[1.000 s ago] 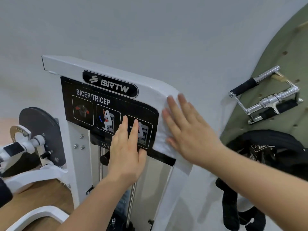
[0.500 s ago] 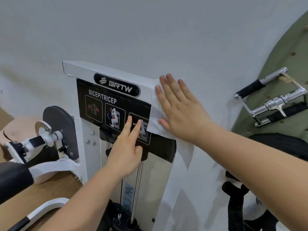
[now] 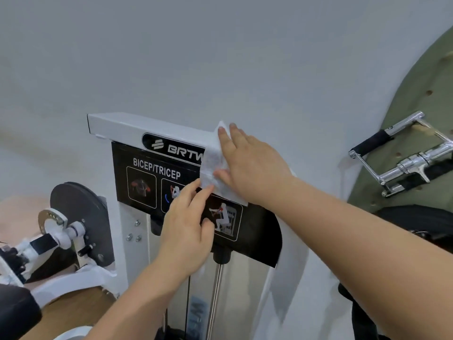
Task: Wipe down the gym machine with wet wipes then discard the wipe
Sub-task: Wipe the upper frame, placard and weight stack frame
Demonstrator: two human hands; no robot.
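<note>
The white gym machine stands against the wall, with a black BICEP/TRICEP label panel on its front. A white wet wipe lies flat over the panel's upper right and the frame's top edge. My right hand presses the wipe against the machine with straight fingers. My left hand rests on the panel lower down, its fingertips touching the wipe's lower left corner.
A dark round pulley disc and white arm parts sit at the left. A chrome cable handle with black grips hangs on a green pegboard at the right, with black straps below it. Steel guide rods run down under the panel.
My right hand has slid the wipe up and left, from the frame's right corner onto the logo area. My left hand's fingertips now reach the wipe's lower edge.
</note>
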